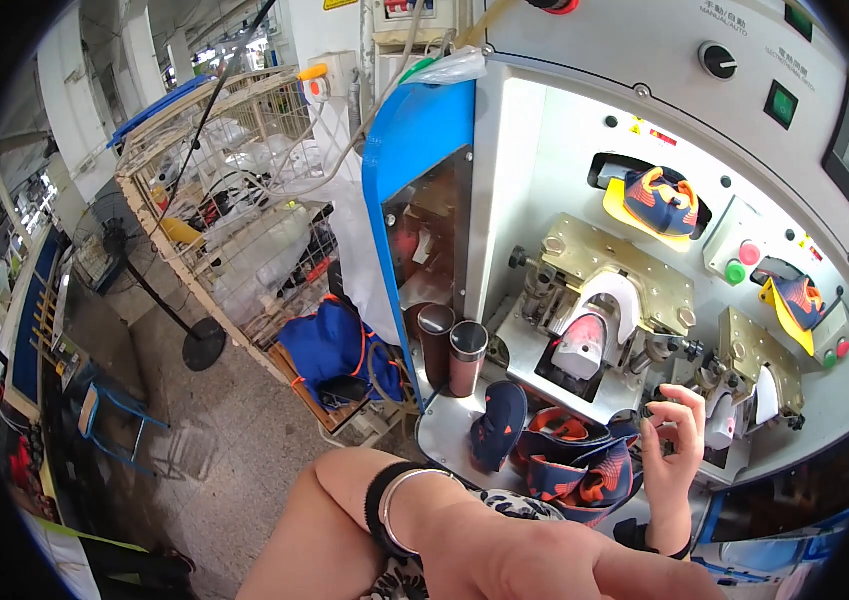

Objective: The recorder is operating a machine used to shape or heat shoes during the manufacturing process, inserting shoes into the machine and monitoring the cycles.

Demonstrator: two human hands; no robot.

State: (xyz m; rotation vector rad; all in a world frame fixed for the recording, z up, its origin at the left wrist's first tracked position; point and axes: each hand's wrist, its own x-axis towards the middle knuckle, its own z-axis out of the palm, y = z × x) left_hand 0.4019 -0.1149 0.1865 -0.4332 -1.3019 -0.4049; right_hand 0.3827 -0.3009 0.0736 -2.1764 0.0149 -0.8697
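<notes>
Curling my right hand (pixel 676 455), fingers (pixel 685 397) parted, I risk pinching should the metal fixture (pixel 624 265) move — whether my left hand (pixel 539 562) grips, I can't tell.

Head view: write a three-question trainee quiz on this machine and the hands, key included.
1. Multiple choice. The higher button on the upper control box is: A yellow; B red; C blue.
2. True or false. A yellow-edged shoe piece sits at an opening in the machine's white inner wall.
3. Short answer. Which hand is raised beside the pile of navy-and-orange shoe pieces?

Key: 1. B. 2. True. 3. The right hand.
</notes>
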